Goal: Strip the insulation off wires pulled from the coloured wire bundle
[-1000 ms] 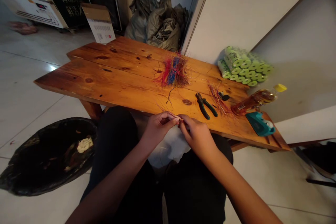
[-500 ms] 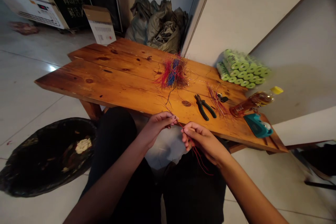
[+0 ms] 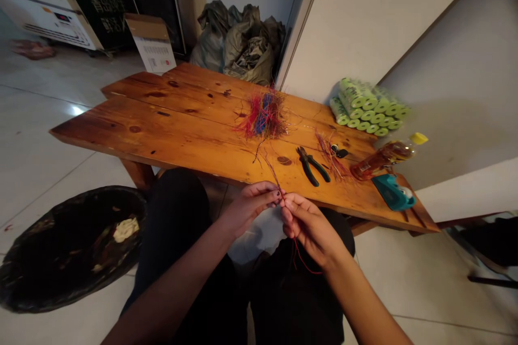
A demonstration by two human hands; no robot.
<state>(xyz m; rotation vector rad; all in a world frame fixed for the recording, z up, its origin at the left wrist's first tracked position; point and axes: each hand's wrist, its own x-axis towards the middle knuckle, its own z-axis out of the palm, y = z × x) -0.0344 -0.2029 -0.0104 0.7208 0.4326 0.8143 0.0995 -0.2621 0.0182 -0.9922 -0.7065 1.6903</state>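
Observation:
Thin red wires (image 3: 298, 250) pass between my two hands and hang down below them. My left hand (image 3: 259, 202) pinches the upper part, where a twisted stretch rises over the table edge. Right beside it, fingertips almost touching, my right hand (image 3: 301, 218) is closed on the same wires. Beyond the hands, a tangled pile of red, blue and brown wires (image 3: 265, 114) lies on the wooden table (image 3: 194, 143). Dark-handled pliers (image 3: 311, 166) rest to its right, near a looser bunch of reddish wires (image 3: 329, 156).
On the table's right stand a bottle with a yellow cap (image 3: 384, 157), a teal tape dispenser (image 3: 393, 192) and green-white rolls (image 3: 366, 108). A black-lined bin (image 3: 76, 248) is at the lower left. Sacks (image 3: 243, 43) and a box (image 3: 154, 46) sit behind the table.
My hands have come together, with the left moving right toward the right hand. The twisted wire end now points up over the table. The whole view has shifted slightly.

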